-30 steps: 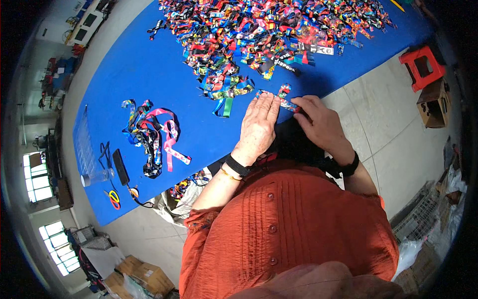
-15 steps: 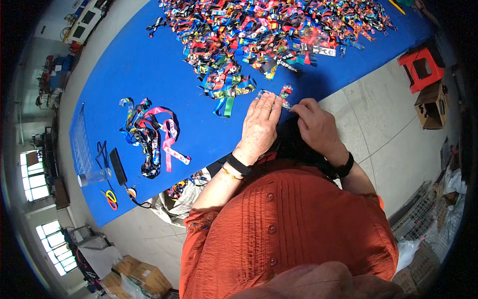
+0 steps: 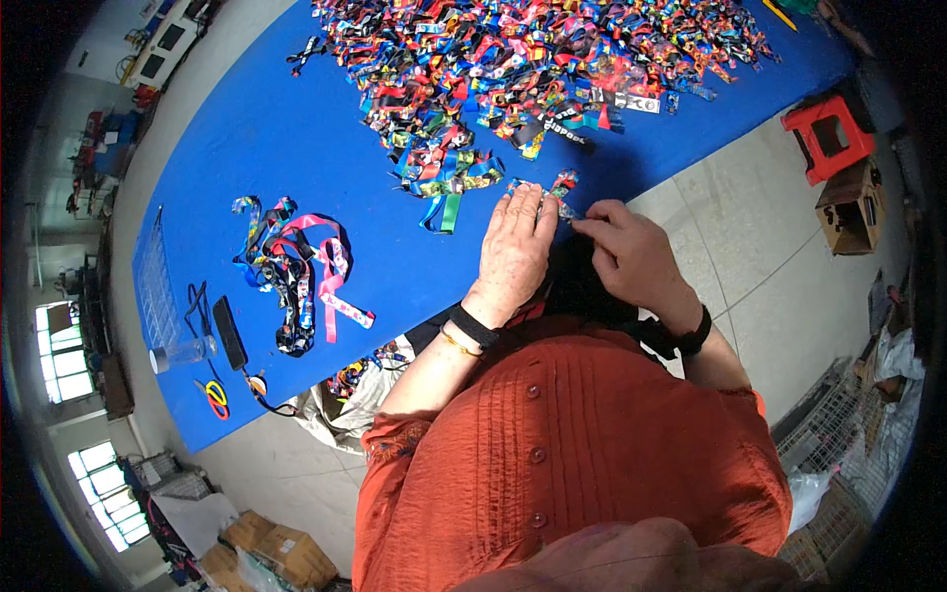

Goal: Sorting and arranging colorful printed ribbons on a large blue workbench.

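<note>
Near the front edge of the blue table, my left hand lies flat, its fingers stretched out over a colourful printed ribbon strap. Part of the strap shows beyond the fingertips; the rest is under the hand. My right hand is just to the right, past the table edge, with thumb and forefinger pinched at the strap's near end. A big heap of similar printed ribbon straps covers the far part of the table.
A smaller bunch of lanyard straps lies at the left. Beyond it are yellow-and-red-handled scissors, a black bar-shaped tool and a clear bottle. Below the edge hangs a whitish sack of straps. A red stool stands right.
My right hand has shifted slightly right and down, its pinch still at the strap's end. My left hand stays flat in place. The whole view has tilted a little.
</note>
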